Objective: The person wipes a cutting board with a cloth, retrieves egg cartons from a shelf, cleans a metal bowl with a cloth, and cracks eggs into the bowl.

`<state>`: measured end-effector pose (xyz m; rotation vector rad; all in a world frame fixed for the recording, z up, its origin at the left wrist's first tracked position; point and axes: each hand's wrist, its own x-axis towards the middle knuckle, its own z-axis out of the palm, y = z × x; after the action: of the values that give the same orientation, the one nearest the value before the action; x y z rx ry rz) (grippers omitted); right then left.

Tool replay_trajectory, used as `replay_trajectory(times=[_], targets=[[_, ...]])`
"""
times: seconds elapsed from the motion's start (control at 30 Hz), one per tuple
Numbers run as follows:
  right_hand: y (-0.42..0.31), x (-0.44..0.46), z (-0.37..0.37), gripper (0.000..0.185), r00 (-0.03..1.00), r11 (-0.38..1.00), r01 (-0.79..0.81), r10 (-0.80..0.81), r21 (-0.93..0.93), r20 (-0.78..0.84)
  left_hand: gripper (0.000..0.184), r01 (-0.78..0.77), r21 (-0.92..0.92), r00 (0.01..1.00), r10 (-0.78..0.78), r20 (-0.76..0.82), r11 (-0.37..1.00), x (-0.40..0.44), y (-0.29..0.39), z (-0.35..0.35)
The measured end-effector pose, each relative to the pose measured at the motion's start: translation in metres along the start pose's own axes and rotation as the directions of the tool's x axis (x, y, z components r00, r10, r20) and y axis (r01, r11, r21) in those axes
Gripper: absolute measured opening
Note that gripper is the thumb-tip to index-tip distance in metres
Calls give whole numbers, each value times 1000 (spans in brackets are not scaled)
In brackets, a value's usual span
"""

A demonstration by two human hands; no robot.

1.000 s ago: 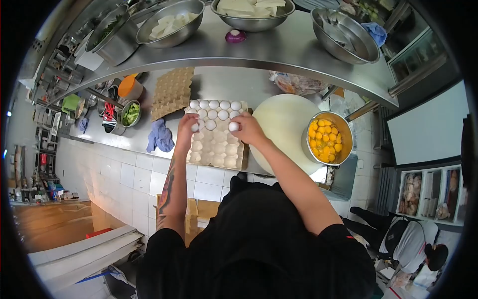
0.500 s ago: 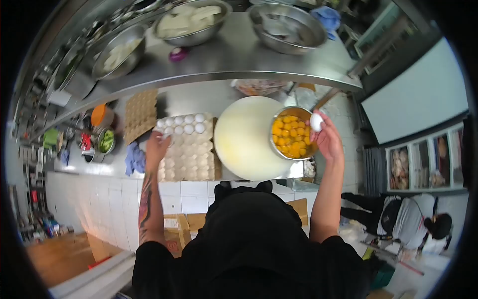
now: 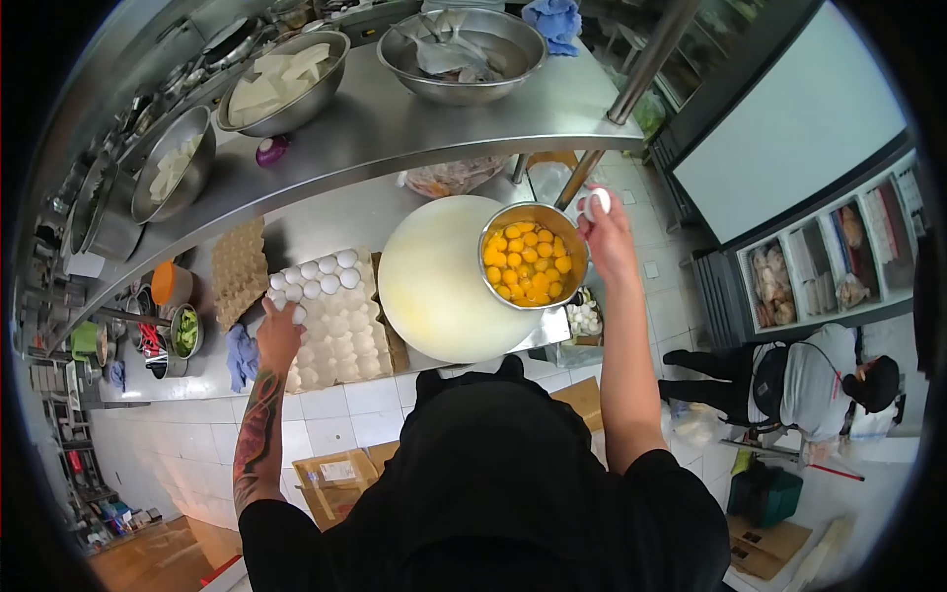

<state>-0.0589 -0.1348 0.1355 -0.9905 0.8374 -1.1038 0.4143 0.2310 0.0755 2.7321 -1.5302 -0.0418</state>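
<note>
My right hand (image 3: 610, 237) holds a white egg (image 3: 597, 203) in its fingertips, at the right rim of a steel pot (image 3: 584, 259). Many yolks (image 3: 528, 261) fill the pot, which sits on the right side of a round white cutting board (image 3: 434, 281). My left hand (image 3: 278, 337) is at the left edge of a cardboard egg tray (image 3: 340, 345), its fingers curled around a white egg (image 3: 300, 315). Several white eggs (image 3: 328, 264) stand in the far rows of that tray; the nearer cups hold none.
A second egg tray (image 3: 239, 271) leans at the left, near a blue cloth (image 3: 241, 357). The steel shelf (image 3: 395, 133) above carries bowls and a purple onion (image 3: 271, 150). At the right are an open chest freezer (image 3: 829, 257) and another person (image 3: 819, 380).
My view has turned, shifting the scene left. My right hand with the egg has gone from the pot's inner edge to farther up, just beyond the rim. My left hand remains at the eggs.
</note>
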Motion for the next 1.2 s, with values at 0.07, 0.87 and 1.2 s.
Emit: replay_trajectory(times=[0.07,0.87,1.2], targets=[[6,-8,4,23,996,984,50,-35,-169,86,49,-17,50,998,14,67,999,12,-9,7],[11,-49,-109,56,906,285,203,-418,-937,70,41,-298,-908,888,436,-150,294,57,341,-65],[-1,-19,-10,53,823,732,477,-177,-487,539,43,80,-957,812,538,225,280,67,365,-72]])
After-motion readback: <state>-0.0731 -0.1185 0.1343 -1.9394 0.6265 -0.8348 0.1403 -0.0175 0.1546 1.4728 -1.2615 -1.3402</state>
